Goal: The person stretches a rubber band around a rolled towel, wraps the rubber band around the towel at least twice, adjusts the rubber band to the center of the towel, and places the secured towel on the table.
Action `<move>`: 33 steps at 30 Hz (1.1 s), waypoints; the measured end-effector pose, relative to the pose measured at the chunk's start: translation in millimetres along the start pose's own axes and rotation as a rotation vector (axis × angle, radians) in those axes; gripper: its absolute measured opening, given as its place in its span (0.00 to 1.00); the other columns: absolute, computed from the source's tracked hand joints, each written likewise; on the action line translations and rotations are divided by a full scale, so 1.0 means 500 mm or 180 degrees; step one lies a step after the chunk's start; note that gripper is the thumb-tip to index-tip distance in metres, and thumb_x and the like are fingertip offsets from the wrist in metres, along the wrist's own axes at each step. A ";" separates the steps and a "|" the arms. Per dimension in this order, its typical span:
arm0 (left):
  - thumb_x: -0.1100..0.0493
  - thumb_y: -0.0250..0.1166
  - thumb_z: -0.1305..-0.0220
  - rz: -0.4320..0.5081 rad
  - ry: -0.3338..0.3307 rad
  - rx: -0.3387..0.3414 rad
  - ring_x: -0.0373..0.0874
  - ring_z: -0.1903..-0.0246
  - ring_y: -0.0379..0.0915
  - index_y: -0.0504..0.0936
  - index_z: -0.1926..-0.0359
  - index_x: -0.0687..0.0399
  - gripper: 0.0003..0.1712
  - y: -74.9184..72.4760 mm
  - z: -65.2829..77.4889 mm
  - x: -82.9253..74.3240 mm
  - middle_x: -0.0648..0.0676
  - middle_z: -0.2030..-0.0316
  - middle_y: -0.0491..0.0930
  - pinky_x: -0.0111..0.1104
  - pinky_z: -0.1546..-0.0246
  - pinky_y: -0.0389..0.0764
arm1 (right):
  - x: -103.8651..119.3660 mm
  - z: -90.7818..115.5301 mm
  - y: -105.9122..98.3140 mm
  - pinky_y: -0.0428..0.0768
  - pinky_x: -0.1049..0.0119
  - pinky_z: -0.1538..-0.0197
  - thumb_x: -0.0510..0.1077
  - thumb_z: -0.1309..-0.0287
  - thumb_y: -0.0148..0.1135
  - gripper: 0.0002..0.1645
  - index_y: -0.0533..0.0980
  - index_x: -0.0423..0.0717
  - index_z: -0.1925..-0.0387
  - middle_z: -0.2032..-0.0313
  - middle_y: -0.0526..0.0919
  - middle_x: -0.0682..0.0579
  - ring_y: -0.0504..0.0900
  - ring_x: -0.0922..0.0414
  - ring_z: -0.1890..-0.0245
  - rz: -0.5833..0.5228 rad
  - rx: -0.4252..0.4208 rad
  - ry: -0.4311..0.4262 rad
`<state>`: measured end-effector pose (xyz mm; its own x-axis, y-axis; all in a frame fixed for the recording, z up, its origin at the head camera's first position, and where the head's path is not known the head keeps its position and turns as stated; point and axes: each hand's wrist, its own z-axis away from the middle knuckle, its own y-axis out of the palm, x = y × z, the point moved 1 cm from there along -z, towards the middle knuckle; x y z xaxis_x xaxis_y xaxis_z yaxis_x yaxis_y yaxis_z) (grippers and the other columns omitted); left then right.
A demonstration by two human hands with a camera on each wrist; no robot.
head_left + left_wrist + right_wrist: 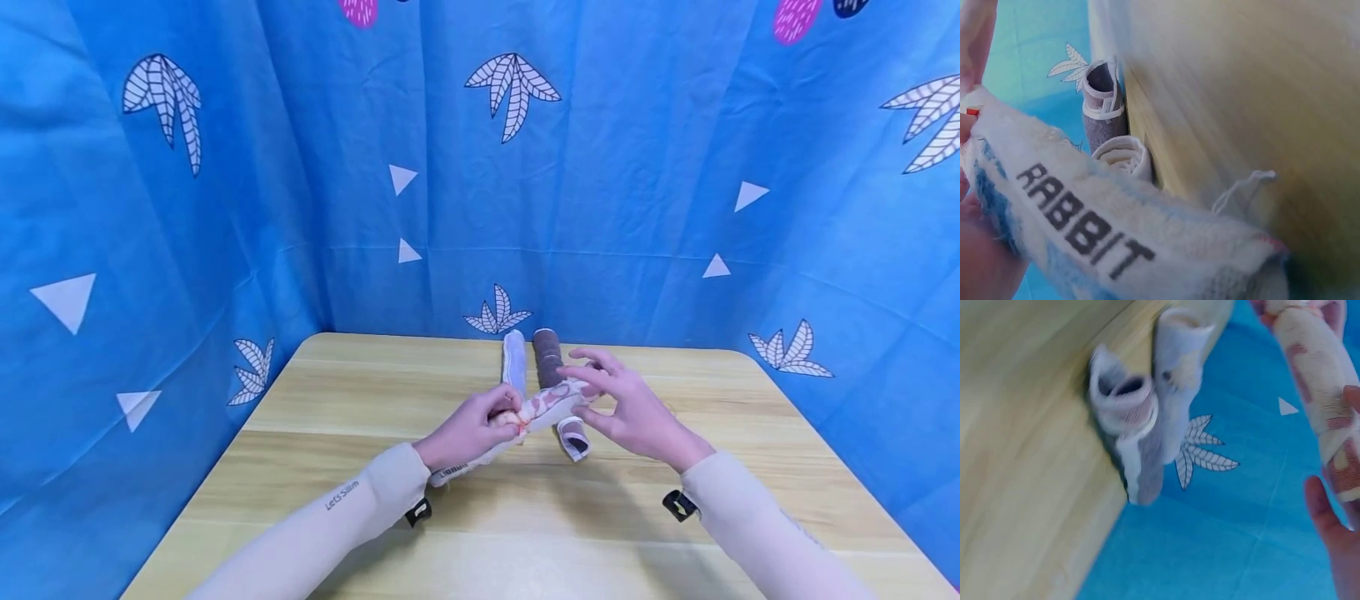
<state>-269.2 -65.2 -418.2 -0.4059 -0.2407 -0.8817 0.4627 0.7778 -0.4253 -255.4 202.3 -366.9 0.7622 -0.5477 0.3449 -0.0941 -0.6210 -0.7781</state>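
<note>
A rolled white towel point(551, 404) with pinkish-brown patches is held slantwise above the table. The word RABBIT is printed near its lower end, clearest on the towel point(1094, 228) in the left wrist view. My left hand point(480, 425) pinches the roll around its middle, beside a small orange-red band point(520, 423). Near the upper right end, my right hand point(630, 408) holds the roll loosely between thumb and spread fingers. In the right wrist view the thumb point(1324, 509) shows beside the towel point(1316, 375), while most of that hand is out of frame.
Behind the held roll, a lavender rolled towel point(513, 357) and a grey-brown rolled towel point(547, 354) lie on the wooden table point(360, 400). A blue patterned curtain point(480, 200) encloses the back and sides. A thin white string point(1247, 184) hangs by the held towel.
</note>
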 end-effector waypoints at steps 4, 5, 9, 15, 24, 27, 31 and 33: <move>0.65 0.59 0.33 0.0168 -0.0050 0.0078 0.43 0.56 0.78 0.73 0.53 0.48 0.10 -0.001 -0.002 -0.001 0.53 0.52 0.82 0.33 0.55 0.78 | 0.011 0.004 0.001 0.85 0.54 0.51 0.41 0.52 0.80 0.38 0.77 0.63 0.38 0.33 0.71 0.48 0.77 0.52 0.42 0.0766 0.0002 -0.0398; 0.65 0.58 0.32 0.0221 -0.0056 0.0112 0.43 0.56 0.78 0.73 0.53 0.49 0.10 -0.002 -0.002 -0.004 0.54 0.52 0.82 0.33 0.54 0.78 | 0.012 0.004 0.002 0.85 0.53 0.50 0.43 0.52 0.80 0.39 0.77 0.65 0.38 0.33 0.72 0.49 0.74 0.50 0.39 0.0897 0.0033 -0.0427; 0.66 0.55 0.30 0.0492 -0.0067 0.0264 0.45 0.55 0.78 0.70 0.50 0.56 0.09 -0.003 0.000 -0.013 0.60 0.51 0.81 0.34 0.54 0.80 | 0.014 0.004 0.007 0.85 0.53 0.51 0.44 0.52 0.80 0.37 0.77 0.67 0.39 0.37 0.76 0.52 0.74 0.50 0.39 0.1028 0.0090 -0.0506; 0.63 0.56 0.28 0.0345 -0.0033 0.0226 0.44 0.56 0.78 0.69 0.48 0.50 0.10 -0.006 0.004 -0.012 0.57 0.51 0.81 0.35 0.54 0.79 | 0.011 0.001 0.013 0.85 0.56 0.52 0.41 0.52 0.79 0.32 0.80 0.63 0.44 0.46 0.82 0.55 0.78 0.56 0.48 0.0861 -0.0040 -0.0775; 0.50 0.72 0.38 -0.0980 0.0594 -0.0086 0.41 0.58 0.73 0.72 0.49 0.37 0.20 0.001 0.016 -0.014 0.46 0.52 0.76 0.31 0.62 0.78 | 0.000 0.001 0.014 0.85 0.59 0.54 0.39 0.54 0.80 0.33 0.82 0.60 0.44 0.49 0.84 0.56 0.81 0.58 0.50 0.0627 -0.0069 -0.0586; 0.54 0.72 0.38 -0.1703 0.0971 -0.0243 0.40 0.57 0.75 0.75 0.47 0.39 0.21 0.005 0.019 -0.014 0.46 0.49 0.76 0.29 0.57 0.81 | -0.007 0.003 0.013 0.86 0.60 0.55 0.39 0.54 0.80 0.31 0.83 0.57 0.45 0.51 0.85 0.55 0.82 0.58 0.53 0.0561 -0.0104 -0.0541; 0.57 0.70 0.37 -0.2184 0.1251 -0.0378 0.39 0.59 0.78 0.77 0.43 0.43 0.21 0.008 0.022 -0.013 0.48 0.48 0.77 0.27 0.55 0.82 | -0.013 0.006 0.013 0.85 0.62 0.57 0.39 0.53 0.80 0.29 0.83 0.54 0.47 0.54 0.85 0.55 0.82 0.59 0.56 0.0522 -0.0128 -0.0514; 0.58 0.69 0.36 -0.2265 0.1291 -0.0392 0.38 0.60 0.79 0.78 0.42 0.43 0.21 0.008 0.023 -0.014 0.48 0.48 0.77 0.25 0.57 0.82 | -0.013 0.007 0.012 0.85 0.63 0.57 0.38 0.54 0.80 0.28 0.84 0.54 0.48 0.55 0.85 0.56 0.82 0.59 0.57 0.0525 -0.0144 -0.0514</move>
<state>-255.6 -66.8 -416.2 -0.8328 -0.4897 -0.2580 -0.0923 0.5824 -0.8076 -258.9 203.9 -375.8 0.8264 -0.5493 0.1237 -0.2517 -0.5570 -0.7914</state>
